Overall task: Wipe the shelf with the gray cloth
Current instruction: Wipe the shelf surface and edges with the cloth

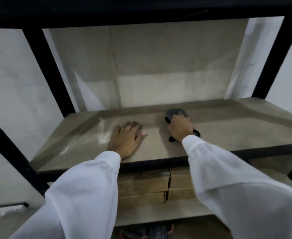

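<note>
The shelf is a wide beige board in a black metal frame, seen straight ahead. My right hand grips the gray cloth, bunched under its fingers and pressed onto the board right of the middle. Dark bits of the cloth also stick out under my wrist. My left hand rests flat on the shelf left of the middle, fingers spread, holding nothing. Both arms wear white sleeves.
Black uprights stand at the shelf's left and right sides, with a black crossbar above. Brown cardboard boxes sit on the lower level under the shelf. A white power strip lies at the lower left. Pale walls surround the rack.
</note>
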